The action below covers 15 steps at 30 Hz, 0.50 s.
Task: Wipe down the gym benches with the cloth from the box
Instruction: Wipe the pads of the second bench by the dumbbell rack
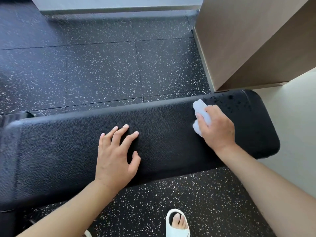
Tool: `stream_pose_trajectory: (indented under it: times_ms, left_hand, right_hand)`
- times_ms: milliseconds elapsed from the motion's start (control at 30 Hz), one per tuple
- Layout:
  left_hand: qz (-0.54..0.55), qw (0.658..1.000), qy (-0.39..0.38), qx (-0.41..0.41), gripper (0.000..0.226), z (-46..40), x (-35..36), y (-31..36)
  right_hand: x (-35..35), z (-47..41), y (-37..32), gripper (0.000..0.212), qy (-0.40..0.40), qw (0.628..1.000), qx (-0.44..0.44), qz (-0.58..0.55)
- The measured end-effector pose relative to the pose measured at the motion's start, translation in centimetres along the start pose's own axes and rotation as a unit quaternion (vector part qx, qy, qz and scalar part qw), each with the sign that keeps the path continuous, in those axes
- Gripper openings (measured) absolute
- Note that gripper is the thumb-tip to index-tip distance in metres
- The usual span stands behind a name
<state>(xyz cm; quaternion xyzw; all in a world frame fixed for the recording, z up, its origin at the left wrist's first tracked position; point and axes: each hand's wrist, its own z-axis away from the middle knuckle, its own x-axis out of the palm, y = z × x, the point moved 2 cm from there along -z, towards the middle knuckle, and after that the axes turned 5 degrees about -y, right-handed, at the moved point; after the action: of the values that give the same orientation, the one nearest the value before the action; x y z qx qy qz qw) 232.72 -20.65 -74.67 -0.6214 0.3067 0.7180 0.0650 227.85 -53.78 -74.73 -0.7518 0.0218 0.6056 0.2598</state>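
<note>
A black padded bench (68,147) is stretching across the middle of the frame, from the left edge to the right of centre, its textured top acting as the worktop. The left hand (116,156) is lying flat on the pad near the centre of the frame, its fingers straight and spread, the fingertips pressing small dents into the cover and holding nothing. The right hand (216,127) is sitting toward the right end of the bench, its fingers curling over a bunched white cloth (201,108) and pressing it against the pad. The cloth is poking out above and to the left of the knuckles. Just beyond the cloth, toward the upper right end of the pad, dark glossy droplets (227,98) are speckling the surface; they are probably wet spray, though the view is too coarse to be sure.

The floor (102,69) of black rubber tiles with pale flecks is filling the upper half of the frame and showing again below the bench. A tan wall corner (248,40) is standing in the upper right, meeting the far end of the bench. At the bottom edge, right of centre, a foot in a white open-toed slipper (177,224) is resting on the floor.
</note>
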Motion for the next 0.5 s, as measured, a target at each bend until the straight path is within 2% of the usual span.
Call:
stream_pose_trajectory:
  times_ms: [133,233,333,500]
  left_hand:
    - [0.025,1.000,-0.008,0.010,0.049,-0.9,-0.9,1.0]
    - [0.011,0.995,-0.035,0.092,0.051,-2.9,-0.6,3.7]
    - [0.009,0.988,-0.046,0.145,0.052,-6.5,0.4,7.4]
    - [-0.025,0.987,-0.079,0.139,0.051,-10.8,3.5,12.6]
  right_hand:
    - [0.0,5.2,-0.9,0.021,0.002,1.000,0.020,-0.016]
    - [0.0,8.9,-0.9,0.020,0.013,0.998,0.033,-0.046]
    - [-0.5,10.7,-0.3,0.021,0.000,0.998,-0.025,-0.058]
    - [-1.4,9.5,1.0,0.021,-0.025,0.993,-0.099,-0.052]
